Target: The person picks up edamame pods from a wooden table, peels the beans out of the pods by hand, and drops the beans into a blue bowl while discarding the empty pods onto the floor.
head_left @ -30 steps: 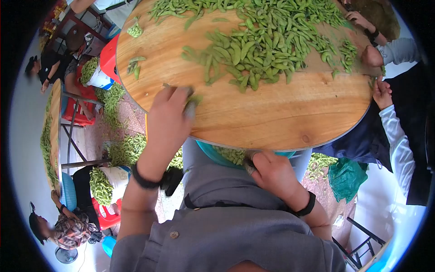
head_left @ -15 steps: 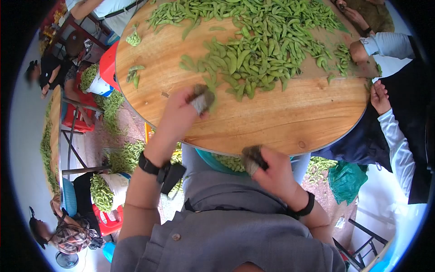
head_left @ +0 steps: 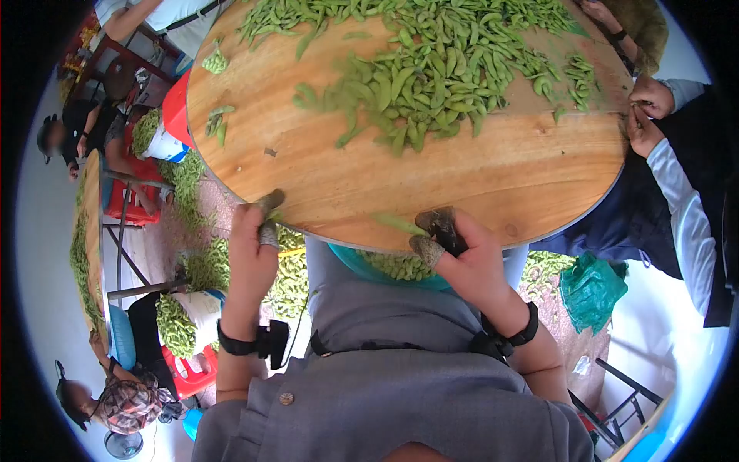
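Note:
My left hand (head_left: pixel 255 242) is at the near left edge of the wooden table (head_left: pixel 339 192). Dark and grey covers wrap its thumb and fingertip, and a small bit of green, apparently a bean pod, shows between them. A green bean pod (head_left: pixel 394 223) sticks out leftward from my right hand (head_left: pixel 468 250), pinched between its covered thumb and finger above the table's front edge. Below that edge, on my lap, a teal bowl (head_left: pixel 350 262) holds shelled green beans (head_left: pixel 400 266). The large heap of pods (head_left: pixel 439 77) lies farther back on the table.
Small clusters of beans (head_left: pixel 215 61) and pods (head_left: pixel 219 123) lie on the table's left. At the right, a person's hands (head_left: pixel 647 123) meet at the rim. Green plastic (head_left: pixel 591 292) and scattered pods (head_left: pixel 292 281) are on the floor. A red stool (head_left: pixel 175 109) stands left.
My left hand has drawn back from the pod heap to the table's near left edge. A pod now shows in my right hand. The neighbour's hands have come together.

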Tool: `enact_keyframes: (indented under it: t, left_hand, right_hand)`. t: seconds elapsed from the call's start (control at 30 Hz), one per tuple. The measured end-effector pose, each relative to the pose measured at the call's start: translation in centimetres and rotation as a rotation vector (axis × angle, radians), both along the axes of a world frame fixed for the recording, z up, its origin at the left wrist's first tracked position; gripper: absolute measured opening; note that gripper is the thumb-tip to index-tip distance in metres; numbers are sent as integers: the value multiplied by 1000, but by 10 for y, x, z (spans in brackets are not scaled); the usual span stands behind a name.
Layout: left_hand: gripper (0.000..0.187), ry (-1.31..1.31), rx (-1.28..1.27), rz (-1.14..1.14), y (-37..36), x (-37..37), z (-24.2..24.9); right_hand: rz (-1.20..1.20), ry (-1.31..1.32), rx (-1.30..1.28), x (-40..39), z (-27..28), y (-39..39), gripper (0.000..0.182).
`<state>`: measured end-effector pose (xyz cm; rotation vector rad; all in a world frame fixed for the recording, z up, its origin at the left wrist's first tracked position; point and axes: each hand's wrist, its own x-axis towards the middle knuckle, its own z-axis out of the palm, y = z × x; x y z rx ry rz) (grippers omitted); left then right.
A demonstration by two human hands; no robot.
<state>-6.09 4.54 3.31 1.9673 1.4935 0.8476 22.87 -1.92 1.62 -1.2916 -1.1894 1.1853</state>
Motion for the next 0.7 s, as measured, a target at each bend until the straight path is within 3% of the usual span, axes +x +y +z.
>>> enact_keyframes:
  t: [0.07,0.17,0.2,0.23,0.3,0.33,0.4,0.47,0.53,0.57,0.63,0.7]
  left_hand:
    - [46,249,-101,88,-6,-20,3]
    - [54,288,-212,121,-12,-27,10]
    - [59,420,-28,36,-12,-28,11]
    - [59,421,-31,37,-14,-23,13]
    - [55,695,357,169,-18,-1,22]
    - [49,685,439,116,-17,9,27]
    - [42,317,299,-184,-18,31,21]
    - [30,31,-51,-519,-22,52,11]
    - [27,-423,-774,-662,-26,66,5]
    - [27,-420,-774,-674,-25,70,4]
    - [24,-614,-934,-602,-23,74,4]
    - [23,-610,-819,-556,-23,83,2]
  right_hand:
    - [50,-123,68,1,1,-3,19]
    - [97,-247,243,3,0,-2,21]
    - [101,-244,240,3,0,-2,21]
    - [108,-283,262,3,1,-2,22]
    - [111,-324,284,4,3,-3,24]
    - [126,-329,286,4,3,-4,24]
    - [141,-335,290,4,6,-5,25]
    - [211,-228,224,3,10,-5,24]
    - [177,-109,154,2,9,-7,27]
    - [145,18,82,2,9,-9,29]
    - [138,-15,-18,5,19,-13,32]
    - [142,-48,-112,8,23,-16,35]
